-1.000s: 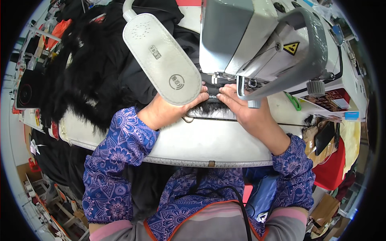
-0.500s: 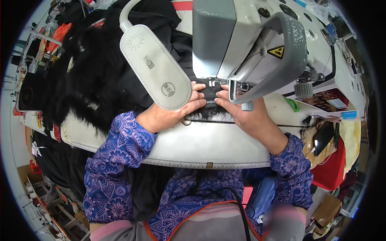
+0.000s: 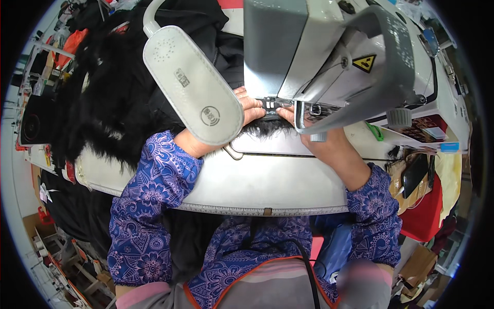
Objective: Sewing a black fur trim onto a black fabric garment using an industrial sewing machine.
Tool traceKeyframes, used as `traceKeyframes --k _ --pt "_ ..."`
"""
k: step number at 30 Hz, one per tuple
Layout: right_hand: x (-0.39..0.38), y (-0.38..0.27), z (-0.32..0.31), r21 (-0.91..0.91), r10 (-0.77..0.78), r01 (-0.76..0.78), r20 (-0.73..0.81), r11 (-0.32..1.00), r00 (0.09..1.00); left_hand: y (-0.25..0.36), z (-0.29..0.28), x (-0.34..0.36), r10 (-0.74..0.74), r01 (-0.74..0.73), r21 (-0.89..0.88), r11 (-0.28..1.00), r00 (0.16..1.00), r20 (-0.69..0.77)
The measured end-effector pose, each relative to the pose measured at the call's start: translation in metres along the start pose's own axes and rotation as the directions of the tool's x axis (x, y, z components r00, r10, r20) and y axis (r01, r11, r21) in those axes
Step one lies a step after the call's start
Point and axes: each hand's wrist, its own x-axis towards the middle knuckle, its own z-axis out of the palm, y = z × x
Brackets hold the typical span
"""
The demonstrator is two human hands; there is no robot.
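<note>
Both my hands sit at a sewing machine, their fingertips closed in on a narrow edge of black fabric with fur trim. My left hand grips that fabric just left of the presser foot; a lamp head hides much of its back. From the other side, my right hand holds the fabric close to the foot, partly covered by a grey guard. The needle tip is too small to make out. Black fur joined to dark cloth spreads left of the machine.
An oval white lamp hangs over my left wrist. Along the white table's front edge runs a measuring tape. To the right lie a green clip-like object, a phone and a red cloth.
My two hands and the fabric edge have moved away from me, closer under the presser foot. More of a metal ring beside my left wrist shows. The view has shifted slightly.
</note>
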Motion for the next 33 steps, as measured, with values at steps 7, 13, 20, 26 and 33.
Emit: traceKeyframes --k 7,13,20,26,33 --pt "0.004 -0.006 -0.001 0.138 0.085 -0.075 -0.064 0.988 0.994 0.001 0.002 0.001 -0.008 0.009 0.052 0.999 1.000 -0.010" --pt "0.007 -0.003 0.002 0.224 0.139 -0.099 -0.168 0.969 0.976 -0.002 0.005 0.002 -0.012 0.010 -0.029 1.000 0.997 -0.077" --pt "0.008 0.006 0.005 0.100 0.050 -0.034 -0.167 0.994 0.985 0.002 -0.002 -0.002 -0.008 0.008 0.019 1.000 1.000 -0.014" --pt "-0.014 -0.002 -0.027 0.003 -0.048 0.050 -0.241 0.999 0.969 0.018 -0.004 -0.008 0.065 -0.062 0.024 0.998 0.991 -0.120" --pt "-0.010 -0.020 -0.031 -0.066 -0.383 0.377 -0.211 0.924 0.899 0.020 0.001 -0.007 0.029 -0.033 -0.023 0.999 0.989 -0.142"
